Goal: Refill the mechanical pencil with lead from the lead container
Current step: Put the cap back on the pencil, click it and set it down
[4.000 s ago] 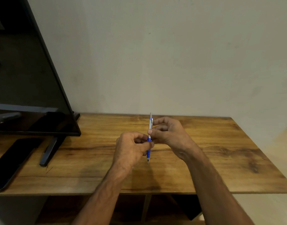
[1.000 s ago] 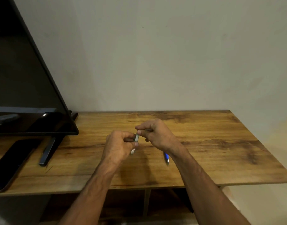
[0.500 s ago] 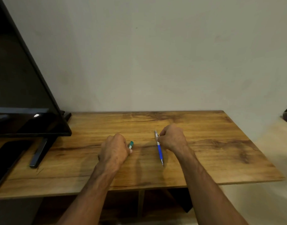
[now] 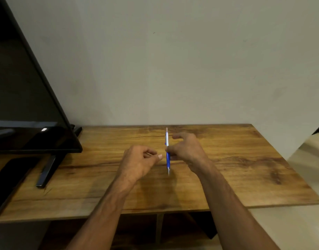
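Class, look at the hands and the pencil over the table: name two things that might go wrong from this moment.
1. The right hand holds the pencil upright with only a few fingers; it may slip and drop onto the table.
2. The left hand is pinched shut beside the pencil; whether it holds lead is too small to tell. A thin lead could snap or fall unnoticed.

bare forearms, no sleeves, visible fingernail

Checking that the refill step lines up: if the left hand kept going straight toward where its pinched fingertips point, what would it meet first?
Most likely the pencil, held upright in the right hand. The left hand points right, with only a small gap between them. Depth is hard to judge from this one view.
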